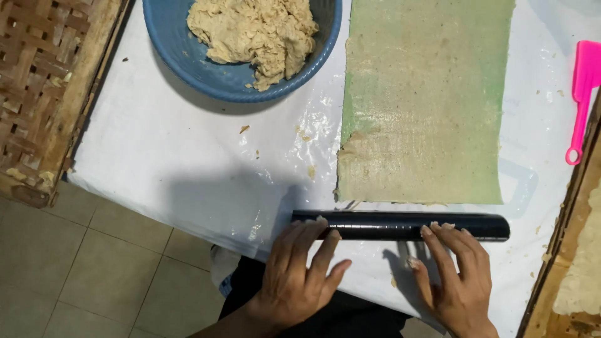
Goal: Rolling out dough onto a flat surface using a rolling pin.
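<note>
Left hand [299, 275] and right hand [454, 278] rest flat, fingers extended, on a glossy black cylindrical roller [400, 226]; neither hand is closed around it. The roller lies crosswise at the near table edge on white plastic sheeting [175, 169], just beside the near end of a thin rectangular sheet of flattened dough on green backing [426, 100]. Blue bowl of lumpy beige dough [181, 59] stands far left; pink plastic scraper [583, 94] far right.

Blue bowl [181, 56] of beige dough [256, 31], pink plastic scraper [582, 94], woven bamboo tray [34, 75], tiled floor [100, 269]
</note>
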